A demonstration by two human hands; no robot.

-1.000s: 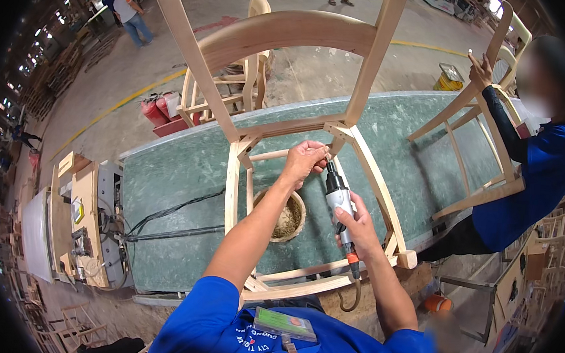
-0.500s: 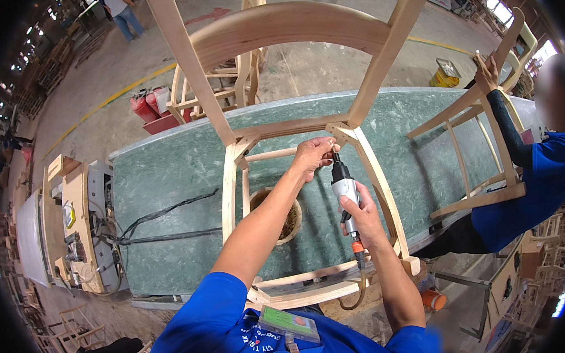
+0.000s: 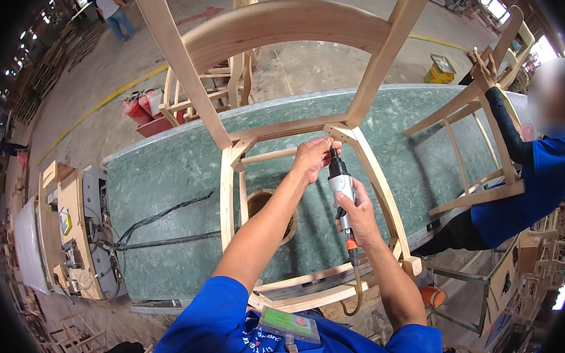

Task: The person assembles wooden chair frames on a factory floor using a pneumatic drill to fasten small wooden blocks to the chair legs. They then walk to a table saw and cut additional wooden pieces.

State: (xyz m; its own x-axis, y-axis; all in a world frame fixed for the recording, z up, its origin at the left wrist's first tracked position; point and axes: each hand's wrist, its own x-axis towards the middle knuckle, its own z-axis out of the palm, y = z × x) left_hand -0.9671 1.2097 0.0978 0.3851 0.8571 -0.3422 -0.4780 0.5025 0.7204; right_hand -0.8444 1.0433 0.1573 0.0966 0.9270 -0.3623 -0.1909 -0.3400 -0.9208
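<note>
In front of me a bare wooden chair frame (image 3: 292, 23), with a curved back rail, rests on a green-topped workbench (image 3: 167, 163). My right hand (image 3: 360, 213) is wrapped round a silver and black air screwdriver (image 3: 341, 183), with an orange fitting and a hose (image 3: 358, 288) at its lower end. The driver's tip points at the right rear corner block (image 3: 339, 131) of the seat frame. Beside that tip, my left hand (image 3: 312, 157) pinches with its fingertips close to the block. Whatever lies between those fingers is too small to make out.
A round tub (image 3: 294, 221) stands inside the frame's outline, partly behind my left forearm. Black cables (image 3: 164, 211) cross the bench at left. At right a co-worker in blue (image 3: 520, 197) handles another chair (image 3: 456, 132). Red fire extinguishers (image 3: 136, 109) stand beyond the bench.
The view has shifted slightly. The screwdriver and both hands keep nearly the same place by the corner block, with the driver held a little more upright.
</note>
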